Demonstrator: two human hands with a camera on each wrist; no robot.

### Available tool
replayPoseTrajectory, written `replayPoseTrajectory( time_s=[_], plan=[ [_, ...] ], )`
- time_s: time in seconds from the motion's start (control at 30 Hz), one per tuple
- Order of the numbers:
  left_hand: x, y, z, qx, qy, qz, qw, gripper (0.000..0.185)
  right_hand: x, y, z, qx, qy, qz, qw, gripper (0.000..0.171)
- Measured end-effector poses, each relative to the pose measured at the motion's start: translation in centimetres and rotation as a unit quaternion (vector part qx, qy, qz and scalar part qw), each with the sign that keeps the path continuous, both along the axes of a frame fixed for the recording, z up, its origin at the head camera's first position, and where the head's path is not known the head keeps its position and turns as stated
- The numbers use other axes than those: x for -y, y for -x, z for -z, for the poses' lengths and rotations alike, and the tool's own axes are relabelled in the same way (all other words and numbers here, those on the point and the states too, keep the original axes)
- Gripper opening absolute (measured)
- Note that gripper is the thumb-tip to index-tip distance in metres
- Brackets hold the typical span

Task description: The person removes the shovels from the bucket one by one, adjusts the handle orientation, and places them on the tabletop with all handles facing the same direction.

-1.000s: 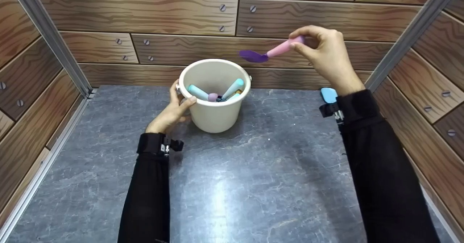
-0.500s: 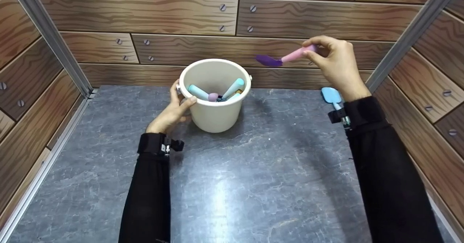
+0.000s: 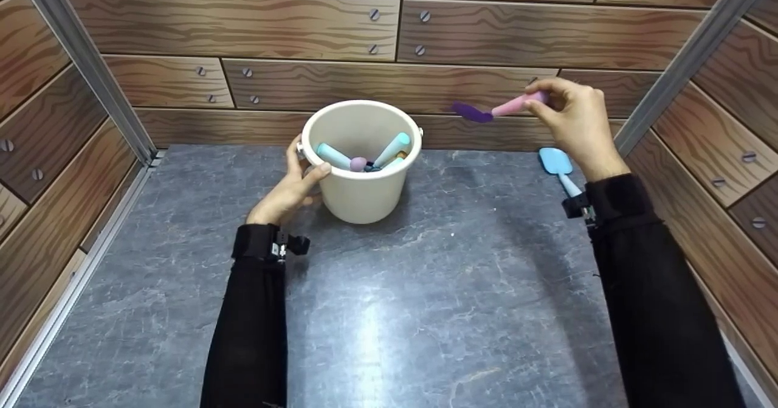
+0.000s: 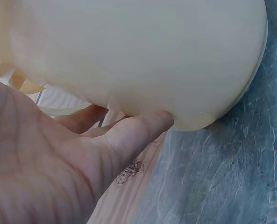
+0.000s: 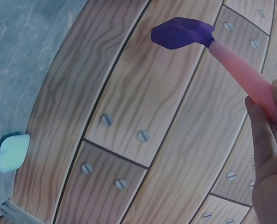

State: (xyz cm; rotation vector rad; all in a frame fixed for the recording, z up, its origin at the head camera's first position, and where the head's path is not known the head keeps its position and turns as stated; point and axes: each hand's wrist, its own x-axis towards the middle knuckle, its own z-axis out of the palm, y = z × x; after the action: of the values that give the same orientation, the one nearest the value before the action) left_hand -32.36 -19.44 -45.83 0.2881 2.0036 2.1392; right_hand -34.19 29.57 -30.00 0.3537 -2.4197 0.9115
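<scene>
Grey stone-patterned tabletop (image 3: pixel 425 311), enclosed by wood-grain walls (image 3: pixel 243 25) with screws; no legible writing. Cream bucket (image 3: pixel 360 195) stands beyond the left hand (image 3: pixel 285 192), whose fingers curl round its side, thumb at the rim. Right hand (image 3: pixel 577 122) pinches a pink-handled purple spatula (image 3: pixel 486 111) in the air, clear of the bucket. A blue spatula (image 3: pixel 556 163) lies below the right fingers, beside the right wall.

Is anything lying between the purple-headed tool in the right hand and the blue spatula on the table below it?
Nothing visible does. The right hand holds the purple-headed tool in the air by its pink handle, and only open space and bare table separate it from the blue spatula.
</scene>
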Motion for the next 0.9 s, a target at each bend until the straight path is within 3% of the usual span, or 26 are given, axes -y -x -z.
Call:
replayPoseTrajectory(
  time_s=[0.27, 0.9],
  plan=[
    [0.1, 0.1, 0.1, -0.003, 0.007, -0.001, 1.0, 0.12, -1.1, 0.2, 1.6, -0.001, -0.04, 0.007, 0.999, 0.024],
    [0.1, 0.0, 0.2, -0.001, -0.013, 0.008, 0.9999, 0.124, -3.9, 0.5, 5.1, 0.039, -0.051, 0.016, 0.998, 0.026]
  ],
)
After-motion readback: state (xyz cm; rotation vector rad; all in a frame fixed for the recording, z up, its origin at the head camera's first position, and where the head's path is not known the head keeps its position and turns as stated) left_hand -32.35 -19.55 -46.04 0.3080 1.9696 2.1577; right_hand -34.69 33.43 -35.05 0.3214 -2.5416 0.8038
